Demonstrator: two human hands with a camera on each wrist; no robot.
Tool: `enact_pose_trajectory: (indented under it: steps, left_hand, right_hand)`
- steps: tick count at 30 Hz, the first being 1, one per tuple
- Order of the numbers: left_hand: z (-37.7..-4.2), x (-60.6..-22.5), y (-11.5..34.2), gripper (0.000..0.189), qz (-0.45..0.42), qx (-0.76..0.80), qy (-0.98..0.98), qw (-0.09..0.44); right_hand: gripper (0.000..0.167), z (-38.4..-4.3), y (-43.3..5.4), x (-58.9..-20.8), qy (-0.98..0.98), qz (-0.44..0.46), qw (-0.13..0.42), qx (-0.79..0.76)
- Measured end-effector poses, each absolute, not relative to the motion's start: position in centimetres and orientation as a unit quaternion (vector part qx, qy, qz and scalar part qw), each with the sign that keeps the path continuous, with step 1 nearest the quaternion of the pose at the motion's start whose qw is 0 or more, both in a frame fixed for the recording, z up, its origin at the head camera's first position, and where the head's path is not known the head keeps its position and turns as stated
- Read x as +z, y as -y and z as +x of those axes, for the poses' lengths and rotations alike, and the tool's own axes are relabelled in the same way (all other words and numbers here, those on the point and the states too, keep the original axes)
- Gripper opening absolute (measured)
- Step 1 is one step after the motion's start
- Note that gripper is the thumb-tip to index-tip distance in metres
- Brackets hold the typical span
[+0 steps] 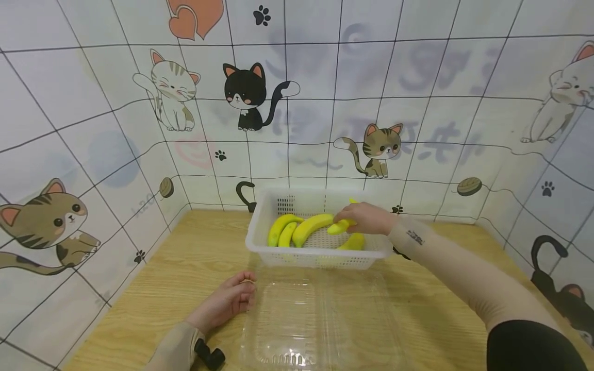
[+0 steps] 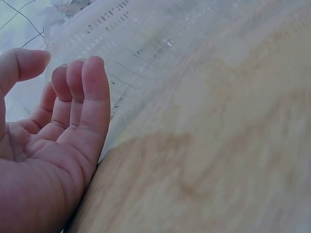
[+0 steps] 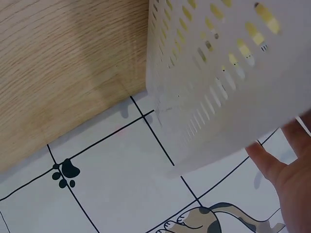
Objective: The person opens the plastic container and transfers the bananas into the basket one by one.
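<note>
My right hand [image 1: 364, 217] reaches over the right side of a white perforated plastic basket [image 1: 320, 252] and grips a yellow banana [image 1: 340, 226]. Several more bananas lie in the basket, among them a long one [image 1: 312, 226] in the middle and another [image 1: 355, 242] below my right hand. In the right wrist view, the basket wall [image 3: 218, 116] hides most of the fruit and the fingertips. My left hand [image 1: 234, 296] rests on the table with its fingers loosely curled and nothing in the palm, beside the left edge of a clear plastic clamshell box [image 1: 287, 324], which lies spread open.
The wooden table [image 1: 445, 309] extends to both sides of the box. Behind the basket rises a wall [image 1: 315, 118] with a tile grid and cartoon cats, and similar side walls close off left and right. The basket stands just behind the clear box.
</note>
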State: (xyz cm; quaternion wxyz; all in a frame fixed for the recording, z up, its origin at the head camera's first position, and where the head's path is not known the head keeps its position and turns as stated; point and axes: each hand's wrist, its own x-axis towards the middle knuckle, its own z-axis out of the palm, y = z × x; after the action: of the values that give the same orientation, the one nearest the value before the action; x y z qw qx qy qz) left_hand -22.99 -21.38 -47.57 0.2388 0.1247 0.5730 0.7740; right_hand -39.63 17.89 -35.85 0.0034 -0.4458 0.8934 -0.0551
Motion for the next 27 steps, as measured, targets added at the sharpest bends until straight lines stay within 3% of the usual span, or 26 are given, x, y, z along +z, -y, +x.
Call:
enact_pose_trajectory:
  steps: [18, 27]
  left_hand:
    - [-23.1, -47.4, 21.3, 0.012, 0.124, 0.769, -0.578, 0.243]
    - [-23.0, -47.4, 21.2, 0.013, 0.121, 0.766, -0.582, 0.245]
  right_hand:
    - [0.042, -39.9, -17.9, -37.4, -0.897, -0.439, 0.046, -0.027]
    - [0.041, -40.3, -17.8, -38.3, -0.898, -0.429, 0.094, -0.008]
